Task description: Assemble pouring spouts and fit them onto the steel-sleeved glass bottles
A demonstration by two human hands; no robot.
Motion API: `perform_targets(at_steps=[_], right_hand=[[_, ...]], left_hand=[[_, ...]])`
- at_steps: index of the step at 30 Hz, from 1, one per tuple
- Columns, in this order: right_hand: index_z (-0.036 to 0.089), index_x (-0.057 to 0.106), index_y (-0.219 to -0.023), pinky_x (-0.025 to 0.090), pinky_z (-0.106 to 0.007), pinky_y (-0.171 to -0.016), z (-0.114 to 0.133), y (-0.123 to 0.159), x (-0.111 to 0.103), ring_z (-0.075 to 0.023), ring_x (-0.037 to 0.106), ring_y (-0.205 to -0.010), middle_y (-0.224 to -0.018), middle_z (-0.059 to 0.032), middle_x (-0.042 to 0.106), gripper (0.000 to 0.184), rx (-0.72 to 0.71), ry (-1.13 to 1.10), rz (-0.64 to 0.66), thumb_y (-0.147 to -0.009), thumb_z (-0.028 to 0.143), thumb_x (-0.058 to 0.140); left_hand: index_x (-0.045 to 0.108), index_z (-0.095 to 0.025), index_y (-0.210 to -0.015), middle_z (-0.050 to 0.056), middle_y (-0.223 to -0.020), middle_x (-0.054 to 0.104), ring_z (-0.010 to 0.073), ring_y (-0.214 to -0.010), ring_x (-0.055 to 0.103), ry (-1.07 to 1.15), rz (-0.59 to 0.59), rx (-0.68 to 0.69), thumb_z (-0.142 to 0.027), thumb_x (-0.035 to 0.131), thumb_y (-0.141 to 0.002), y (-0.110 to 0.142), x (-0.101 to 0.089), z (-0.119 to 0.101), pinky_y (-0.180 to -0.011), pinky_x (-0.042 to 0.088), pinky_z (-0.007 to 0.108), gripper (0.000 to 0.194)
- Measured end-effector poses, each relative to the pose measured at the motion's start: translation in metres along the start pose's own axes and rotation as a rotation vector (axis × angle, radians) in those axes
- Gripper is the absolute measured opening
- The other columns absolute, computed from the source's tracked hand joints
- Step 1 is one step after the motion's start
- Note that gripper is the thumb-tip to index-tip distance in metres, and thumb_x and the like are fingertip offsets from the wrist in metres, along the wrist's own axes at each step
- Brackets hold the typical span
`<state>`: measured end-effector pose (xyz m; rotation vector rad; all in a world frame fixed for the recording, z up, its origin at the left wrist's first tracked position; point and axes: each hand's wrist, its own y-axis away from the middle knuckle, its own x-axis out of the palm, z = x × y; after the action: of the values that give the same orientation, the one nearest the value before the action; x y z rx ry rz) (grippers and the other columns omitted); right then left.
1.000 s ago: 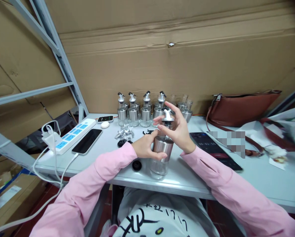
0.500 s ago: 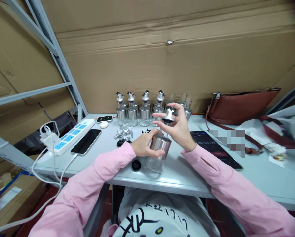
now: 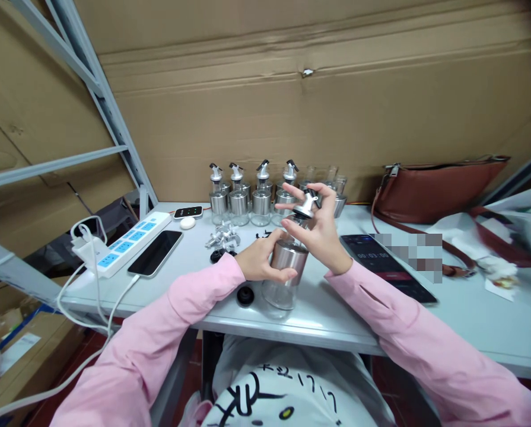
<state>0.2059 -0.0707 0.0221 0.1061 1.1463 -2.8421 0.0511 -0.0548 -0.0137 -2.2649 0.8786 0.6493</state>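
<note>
A glass bottle with a brushed metal sleeve (image 3: pixel 288 258) leans slightly at the table's front edge. My left hand (image 3: pixel 263 259) is closed around the sleeve, thumb across its front. A silver pour spout with a black flip cap (image 3: pixel 307 204) sits at the bottle's neck. My right hand (image 3: pixel 325 228) is curled around this spout, thumb low by the neck, some fingers stretched out to the left; their exact contact is partly hidden. Left of the bottle lies a black ring-shaped part (image 3: pixel 245 296). Behind my left hand are loose silver spouts (image 3: pixel 223 236) and black parts (image 3: pixel 217 255).
Several bottles with spouts (image 3: pixel 260 204) line the back, with spoutless bottles (image 3: pixel 340 201) on the right. A power strip (image 3: pixel 134 243) and phone (image 3: pixel 155 254) lie left. A tablet (image 3: pixel 387 267) and brown bag (image 3: pixel 438 193) are right. Cardboard (image 3: pixel 265 118) stands behind the table.
My right hand and the spout have shifted slightly; the spout now leans more to the right, and the fingers are spread wider. My left hand keeps its hold on the bottle.
</note>
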Motion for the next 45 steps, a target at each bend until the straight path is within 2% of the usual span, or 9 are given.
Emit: perform_targets(at_steps=[5,8,14,20,24,32,40,42,45], right_hand=[[0.03,0.028,-0.109,0.048,-0.044,-0.097,0.001,-0.002,-0.002,-0.0213,0.059,-0.112,-0.129,-0.0075,0.051,0.051,-0.051,0.041,0.02,-0.076,0.032,0.067],[0.03,0.029,-0.108,0.047,-0.044,-0.098,0.002,-0.002,-0.002,-0.0212,0.059,-0.113,-0.126,-0.0069,0.053,0.047,-0.052,0.037,0.038,-0.077,0.031,0.065],[0.029,0.028,-0.106,0.049,-0.043,-0.095,0.001,-0.001,0.0,-0.0207,0.065,-0.104,-0.111,-0.0047,0.061,0.045,0.014,-0.019,0.027,-0.078,0.033,0.063],[0.028,0.028,-0.107,0.058,-0.042,-0.081,0.008,0.003,0.003,-0.0218,0.071,-0.086,-0.105,-0.0041,0.063,0.047,0.169,-0.06,0.018,-0.077,0.04,0.063],[0.029,0.03,-0.107,0.06,-0.041,-0.075,0.011,0.003,0.003,-0.0221,0.071,-0.084,-0.099,-0.0027,0.064,0.045,0.176,-0.069,0.039,-0.078,0.039,0.062],[0.027,0.032,-0.104,0.059,-0.036,-0.06,0.005,0.0,0.001,-0.0196,0.069,-0.063,-0.071,0.0046,0.061,0.043,0.195,-0.075,0.031,-0.076,0.037,0.064],[0.027,0.037,-0.105,0.054,-0.032,-0.049,0.01,-0.008,-0.019,-0.018,0.064,-0.054,-0.067,0.0059,0.058,0.044,0.286,-0.053,0.171,-0.072,0.036,0.067],[0.027,0.038,-0.104,0.051,-0.03,-0.046,0.01,-0.011,-0.027,-0.0151,0.06,-0.048,-0.066,0.0065,0.058,0.042,0.244,-0.002,0.151,-0.073,0.034,0.066],[0.028,0.039,-0.105,0.049,-0.03,-0.047,0.005,-0.015,-0.038,-0.012,0.055,-0.046,-0.072,0.0055,0.056,0.04,0.102,0.162,0.009,-0.074,0.03,0.064]], left_hand=[[0.04,-0.018,-0.11,0.006,-0.096,0.061,0.0244,-0.09,0.06,0.001,0.011,-0.002,-0.051,0.064,-0.064,0.0,-0.001,-0.002,-0.08,0.048,0.036,0.062],[0.039,-0.018,-0.108,0.006,-0.095,0.06,0.0223,-0.084,0.06,0.016,0.019,-0.018,-0.052,0.062,-0.064,-0.001,-0.001,-0.003,-0.076,0.047,0.034,0.06],[0.042,-0.017,-0.103,-0.002,-0.071,0.053,0.0148,-0.061,0.052,-0.005,0.029,-0.052,-0.053,0.061,-0.064,-0.001,-0.001,-0.004,-0.061,0.043,0.028,0.056],[0.043,-0.018,-0.105,0.0,-0.078,0.059,0.0172,-0.067,0.058,-0.042,0.004,-0.036,-0.048,0.066,-0.063,-0.001,0.0,-0.004,-0.065,0.046,0.029,0.057],[0.043,-0.017,-0.106,0.005,-0.09,0.061,0.0206,-0.077,0.061,-0.037,-0.003,-0.005,-0.049,0.066,-0.062,-0.001,0.0,-0.002,-0.072,0.048,0.032,0.059],[0.046,-0.015,-0.108,0.005,-0.091,0.06,0.0195,-0.077,0.059,-0.021,0.01,-0.004,-0.052,0.064,-0.065,0.0,0.001,-0.002,-0.072,0.048,0.031,0.059],[0.044,-0.018,-0.127,0.001,-0.079,0.064,0.0152,-0.069,0.061,-0.071,0.158,0.038,-0.046,0.055,-0.081,0.0,0.001,-0.006,-0.075,0.048,0.029,0.055],[0.043,-0.018,-0.128,0.0,-0.078,0.065,0.0129,-0.067,0.061,-0.08,0.098,-0.012,-0.04,0.054,-0.083,-0.001,0.001,-0.005,-0.074,0.048,0.027,0.051],[0.049,-0.017,-0.12,-0.001,-0.076,0.065,0.0102,-0.061,0.058,-0.122,-0.094,-0.099,-0.033,0.052,-0.084,-0.003,-0.005,-0.003,-0.065,0.047,0.022,0.04]])
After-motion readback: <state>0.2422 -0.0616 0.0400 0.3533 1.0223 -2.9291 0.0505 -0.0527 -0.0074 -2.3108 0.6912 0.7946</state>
